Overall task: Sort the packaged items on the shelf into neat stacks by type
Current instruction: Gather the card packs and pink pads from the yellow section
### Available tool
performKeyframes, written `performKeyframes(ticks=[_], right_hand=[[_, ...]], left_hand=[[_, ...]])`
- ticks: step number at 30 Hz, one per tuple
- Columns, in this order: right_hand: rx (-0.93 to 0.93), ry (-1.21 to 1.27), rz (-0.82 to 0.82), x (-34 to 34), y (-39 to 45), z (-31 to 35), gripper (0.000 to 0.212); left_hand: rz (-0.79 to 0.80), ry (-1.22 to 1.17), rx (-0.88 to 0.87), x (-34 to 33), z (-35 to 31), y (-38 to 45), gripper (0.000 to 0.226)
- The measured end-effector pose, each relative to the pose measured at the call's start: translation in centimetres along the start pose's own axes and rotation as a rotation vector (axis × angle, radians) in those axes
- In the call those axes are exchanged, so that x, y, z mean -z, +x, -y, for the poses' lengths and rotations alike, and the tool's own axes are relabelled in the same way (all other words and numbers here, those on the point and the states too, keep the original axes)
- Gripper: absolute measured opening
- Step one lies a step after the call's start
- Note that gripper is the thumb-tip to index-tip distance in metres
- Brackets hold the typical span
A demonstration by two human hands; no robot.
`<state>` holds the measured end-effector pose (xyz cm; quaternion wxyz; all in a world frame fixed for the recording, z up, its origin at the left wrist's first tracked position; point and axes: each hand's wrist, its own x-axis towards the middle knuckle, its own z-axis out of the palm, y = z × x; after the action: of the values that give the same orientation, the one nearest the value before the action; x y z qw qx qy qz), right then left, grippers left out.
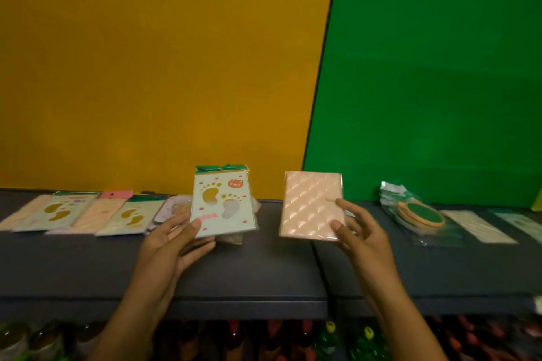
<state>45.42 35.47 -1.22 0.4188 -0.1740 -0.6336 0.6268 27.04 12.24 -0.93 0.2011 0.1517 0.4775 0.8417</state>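
My left hand (173, 239) holds a white footprint-pattern packet (223, 204) with a green header upright above the grey shelf (249, 267), thumb on its front lower corner. My right hand (356, 227) pinches a peach quilted packet (309, 205) at its right edge, also raised and facing me. More footprint packets (63, 211) and peach packets (99, 214) lie overlapping in a row on the shelf at left. At right lies a bagged packet with round orange-rimmed green discs (422, 214).
Flat pale packets (478, 226) lie at the far right of the shelf. A yellow panel and a green panel stand behind the shelf. Bottles (328, 337) fill the lower shelf below its front edge.
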Motion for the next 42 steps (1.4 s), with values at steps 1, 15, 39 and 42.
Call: performKeyframes(ticks=[1, 15, 39, 42], right_hand=[[0.01, -0.009, -0.014, 1.5, -0.5, 0.3, 0.035], [0.077, -0.123, -0.246, 19.3, -3.2, 3.0, 0.036], [0.069, -0.22, -0.519, 41.3, 9.3, 2.0, 0.023], [0.07, -0.207, -0.515, 43.7, 10.8, 1.5, 0.023]], left_hand=[[0.017, -0.003, 0.01, -1.1, 0.9, -0.5, 0.018], [0.252, -0.007, 0.091, -15.8, 9.4, -2.6, 0.036], [0.482, -0.022, 0.217, -42.2, 25.5, 6.9, 0.028], [0.472, -0.008, 0.206, -44.1, 26.4, 7.4, 0.028]])
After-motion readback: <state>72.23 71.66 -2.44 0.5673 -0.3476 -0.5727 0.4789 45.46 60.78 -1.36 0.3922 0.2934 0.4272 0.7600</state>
